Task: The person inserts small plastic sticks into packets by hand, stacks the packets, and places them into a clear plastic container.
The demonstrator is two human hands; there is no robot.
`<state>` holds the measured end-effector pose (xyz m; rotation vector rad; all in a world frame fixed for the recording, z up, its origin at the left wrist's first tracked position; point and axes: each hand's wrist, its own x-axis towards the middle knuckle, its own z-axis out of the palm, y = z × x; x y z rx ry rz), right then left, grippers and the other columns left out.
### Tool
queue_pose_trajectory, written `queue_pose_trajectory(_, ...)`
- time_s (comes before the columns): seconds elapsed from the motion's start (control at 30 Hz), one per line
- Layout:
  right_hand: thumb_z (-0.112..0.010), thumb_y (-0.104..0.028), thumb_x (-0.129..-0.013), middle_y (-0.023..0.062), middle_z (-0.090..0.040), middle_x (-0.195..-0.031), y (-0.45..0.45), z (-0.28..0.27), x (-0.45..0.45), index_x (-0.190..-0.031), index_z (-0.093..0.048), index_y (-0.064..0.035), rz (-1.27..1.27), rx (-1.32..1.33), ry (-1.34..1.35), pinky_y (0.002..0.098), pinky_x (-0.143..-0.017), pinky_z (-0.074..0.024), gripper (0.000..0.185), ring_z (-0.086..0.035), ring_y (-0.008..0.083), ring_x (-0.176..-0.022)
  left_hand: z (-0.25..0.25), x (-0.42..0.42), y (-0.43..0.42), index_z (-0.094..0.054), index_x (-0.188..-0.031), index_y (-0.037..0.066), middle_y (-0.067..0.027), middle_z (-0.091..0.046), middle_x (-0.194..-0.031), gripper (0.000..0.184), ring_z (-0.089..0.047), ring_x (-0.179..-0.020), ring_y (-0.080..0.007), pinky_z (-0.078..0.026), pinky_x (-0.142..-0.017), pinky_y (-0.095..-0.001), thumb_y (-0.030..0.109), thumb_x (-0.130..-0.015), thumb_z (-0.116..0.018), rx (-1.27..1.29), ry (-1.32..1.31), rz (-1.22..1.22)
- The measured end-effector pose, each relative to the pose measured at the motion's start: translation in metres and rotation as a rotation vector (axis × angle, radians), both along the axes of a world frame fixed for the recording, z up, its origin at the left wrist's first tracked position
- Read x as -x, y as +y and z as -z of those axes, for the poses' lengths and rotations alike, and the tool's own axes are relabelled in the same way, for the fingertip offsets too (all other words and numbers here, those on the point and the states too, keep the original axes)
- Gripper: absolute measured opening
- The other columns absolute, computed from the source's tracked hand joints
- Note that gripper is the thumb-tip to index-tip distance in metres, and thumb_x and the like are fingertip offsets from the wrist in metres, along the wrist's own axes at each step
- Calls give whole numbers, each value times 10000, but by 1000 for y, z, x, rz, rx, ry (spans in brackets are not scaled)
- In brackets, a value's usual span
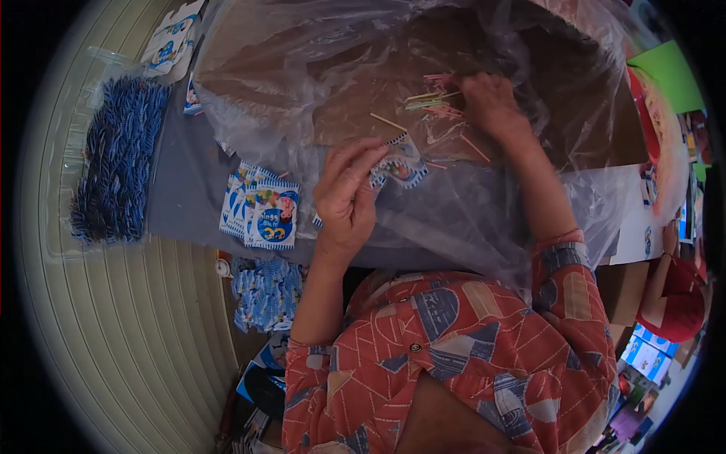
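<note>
My left hand is closed, pinching a small see-through packet with a blue-and-white checked border, and something colourful shows inside it. Further forward, my right hand reaches into a loose pile of thin coloured sticks in pink, yellow and green. Its fingers curl down at the pile, and what lies between their tips is hidden. Left of my left hand, several printed packets overlap in a fanned stack on the grey table cover.
Clear plastic sheeting drapes a large cardboard box holding the sticks. On the far left a clear bag is packed with blue checked packets. More packets sit below the table edge. At right, a person in red is nearby.
</note>
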<state>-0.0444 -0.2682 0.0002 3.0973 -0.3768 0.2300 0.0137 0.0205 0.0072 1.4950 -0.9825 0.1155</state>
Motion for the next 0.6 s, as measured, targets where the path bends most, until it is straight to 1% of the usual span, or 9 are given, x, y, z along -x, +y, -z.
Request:
queue_pose_trajectory(0.07, -560, -171, -880, 184, -637, -1117, 4, -14, -6, -1238, -632, -157, 103, 0, 141, 490, -967, -435, 366, -590, 349, -1080, 5, 1, 9, -684, -1124, -18, -168, -659, -1130, 291, -625, -1059, -309, -488, -920, -374, -34, -843, -610, 10, -47, 4)
queue_pose_trajectory(0.1, -560, -171, -880, 184, -637, -1117, 0, -6, -4, -1238, -632, -157, 102, -6, 152, 490, -967, -435, 366, -590, 349, -1080, 7, 3, 13, -685, -1124, -18, -169, -659, -1132, 297, -625, -1057, -310, -490, -918, -377, -36, -837, -609, 41, -50, 3)
queue_pose_trajectory(0.17, -555, -148, -874, 178, -668, -1061, -15, 8, 3, -1214, -655, -156, 11, 102, -11, 487, -935, -460, 355, -615, 353, -1055, 11, 6, 18, -687, -1124, -18, -170, -658, -1133, 304, -625, -1055, -310, -493, -917, -380, -38, -832, -607, 74, -46, -6)
queue_pose_trajectory(0.3, -564, -154, -868, 167, -688, -1030, -16, -5, 0, -1169, -684, -149, 55, 160, 42, 480, -875, -497, 324, -645, 351, -997, 12, 14, 25, -684, -1125, -18, -167, -657, -1133, 294, -624, -1045, -307, -496, -910, -375, -29, -839, -615, 30, -25, -57)
queue_pose_trajectory(0.4, -584, -101, -859, 172, -687, -1045, -10, -19, 5, -1104, -703, -127, 29, 129, -102, 451, -833, -529, 274, -662, 354, -952, 15, 17, 27, -681, -1122, -18, -162, -657, -1131, 287, -623, -1037, -306, -497, -905, -373, -26, -840, -627, 0, 20, -64)
queue_pose_trajectory(0.47, -624, -21, -807, 166, -703, -924, 8, -43, 14, -953, -705, -41, -99, 36, -483, 415, -712, -556, 168, -700, 327, -806, 16, 18, 27, -679, -1122, -18, -160, -656, -1130, 286, -623, -1033, -306, -498, -902, -372, -27, -840, -633, -5, 59, -72)
queue_pose_trajectory(0.5, -624, -21, -807, 166, -703, -924, 23, -58, 19, -953, -705, -41, -105, 35, -482, 415, -712, -556, 168, -700, 327, -806, 14, 18, 27, -676, -1125, -17, -158, -658, -1123, 285, -623, -1030, -303, -498, -899, -371, -31, -844, -633, -29, 32, -84)
queue_pose_trajectory(0.57, -681, 60, -749, 120, -709, -865, 64, -90, 30, -925, -711, -33, -189, -365, -813, 328, -695, -556, 201, -702, 252, -779, 12, 19, 26, -674, -1128, -16, -156, -660, -1117, 285, -623, -1028, -301, -498, -895, -369, -35, -847, -633, -51, 6, -99)
queue_pose_trajectory(0.6, -666, 56, -774, 103, -706, -893, 84, -98, 40, -943, -710, -33, -283, -560, -843, 309, -710, -550, 196, -687, 209, -800, 12, 20, 25, -671, -1132, -17, -154, -663, -1111, 284, -625, -1023, -297, -498, -890, -365, -39, -852, -629, -67, 10, -99)
